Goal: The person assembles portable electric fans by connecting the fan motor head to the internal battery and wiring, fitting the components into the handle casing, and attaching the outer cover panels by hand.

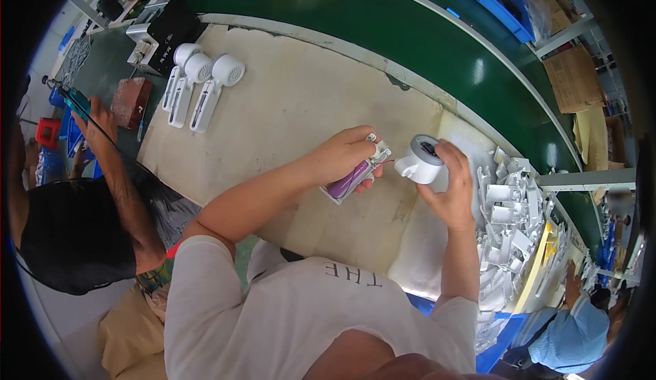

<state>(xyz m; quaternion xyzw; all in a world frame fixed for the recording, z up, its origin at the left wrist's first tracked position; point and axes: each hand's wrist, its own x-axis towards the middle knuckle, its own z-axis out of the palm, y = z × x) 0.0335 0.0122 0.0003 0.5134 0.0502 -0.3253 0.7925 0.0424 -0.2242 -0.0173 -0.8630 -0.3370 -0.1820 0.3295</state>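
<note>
My left hand [340, 155] is closed around a white plastic handle housing [335, 195], tilted, with a purple cylindrical cell [350, 178] lying inside it. In my right hand [452, 187] is a white round device head [418, 165], gripped between thumb and fingers, its grey-rimmed dark opening turned up and away. A thin red wire [387, 161] runs across the small gap between the two parts. Both hands are above the worktable [294, 100]. My left fingers partly hide the upper end of the handle housing.
Three white devices with round heads [227, 70] lie at the far left of the table. Many white plastic parts [509, 209] are heaped to my right. Beyond the table runs a green conveyor belt [328, 15]. A co-worker [78, 230] is close on my left, near a black machine [167, 28].
</note>
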